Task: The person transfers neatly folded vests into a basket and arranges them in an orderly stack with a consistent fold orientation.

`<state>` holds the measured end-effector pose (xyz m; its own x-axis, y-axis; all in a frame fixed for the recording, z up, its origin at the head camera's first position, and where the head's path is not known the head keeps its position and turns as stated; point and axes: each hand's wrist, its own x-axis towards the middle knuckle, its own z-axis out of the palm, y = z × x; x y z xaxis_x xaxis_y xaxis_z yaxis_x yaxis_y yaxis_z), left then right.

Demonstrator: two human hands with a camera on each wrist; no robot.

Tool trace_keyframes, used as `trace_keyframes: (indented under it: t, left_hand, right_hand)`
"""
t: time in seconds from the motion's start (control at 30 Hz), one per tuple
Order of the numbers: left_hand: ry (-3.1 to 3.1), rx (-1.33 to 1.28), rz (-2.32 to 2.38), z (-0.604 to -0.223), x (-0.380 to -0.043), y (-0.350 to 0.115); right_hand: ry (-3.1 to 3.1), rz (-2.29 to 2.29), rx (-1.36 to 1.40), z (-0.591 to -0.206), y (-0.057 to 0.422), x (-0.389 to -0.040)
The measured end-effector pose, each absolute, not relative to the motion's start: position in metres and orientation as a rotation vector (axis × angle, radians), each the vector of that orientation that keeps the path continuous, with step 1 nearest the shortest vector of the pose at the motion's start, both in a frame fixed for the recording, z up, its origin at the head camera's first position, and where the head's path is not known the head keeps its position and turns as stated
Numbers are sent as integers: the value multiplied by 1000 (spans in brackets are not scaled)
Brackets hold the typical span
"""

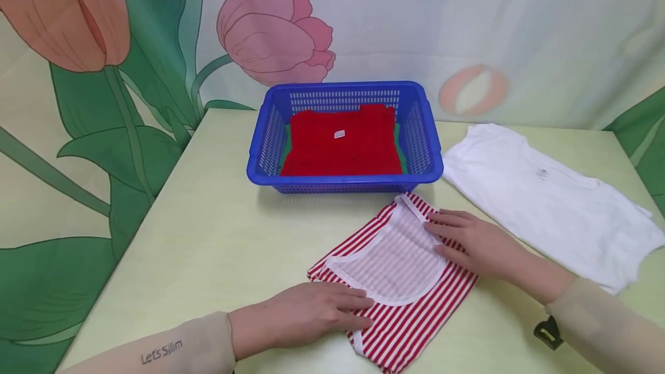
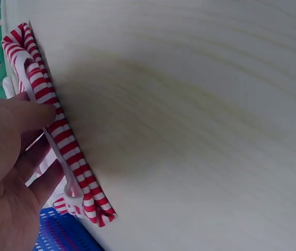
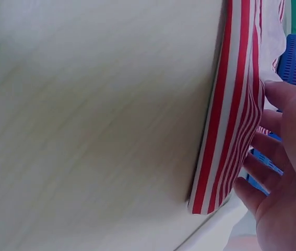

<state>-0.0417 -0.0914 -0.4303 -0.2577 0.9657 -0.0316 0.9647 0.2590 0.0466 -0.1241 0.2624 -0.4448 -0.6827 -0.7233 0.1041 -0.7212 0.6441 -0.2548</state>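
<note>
A red-and-white striped shirt (image 1: 415,328) lies folded and slanted on the table, its wide white-trimmed neckline facing up. On its near left side rests my left hand (image 1: 317,313), fingers stretched over the cloth. The left wrist view has that hand's thumb (image 2: 35,114) against the folded, layered edge of the shirt (image 2: 69,146). My right hand (image 1: 475,244) touches the shirt's right side with spread, nearly straight fingers. From the right wrist, those fingertips (image 3: 252,193) are along the shirt's striped side (image 3: 231,130).
A blue plastic basket (image 1: 345,179) stands behind the shirt, with folded red cloth (image 1: 343,149) over green cloth inside. To the right lies a white T-shirt (image 1: 550,201). A small black object (image 1: 548,332) sits by the right sleeve. A flower-patterned curtain (image 1: 389,27) hangs behind the table.
</note>
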Motion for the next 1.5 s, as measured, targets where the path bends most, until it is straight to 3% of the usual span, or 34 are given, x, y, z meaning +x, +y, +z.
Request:
trace_keyframes:
  t: [1.07, 1.2, 1.37, 1.5]
  left_hand:
    - [2605, 1738, 20, -431, -109, -134]
    - [2680, 1434, 276, -426, -106, -134]
    - [2696, 799, 835, -418, -95, -140]
    - [2468, 344, 1212, -413, -85, -142]
  right_hand:
    - [2959, -422, -928, -439, 275, -69]
    - [2820, -774, -664, -434, 288, -74]
    - [2490, -1293, -268, -425, 310, -79]
    - [2181, -1590, -115, -427, 324, -81]
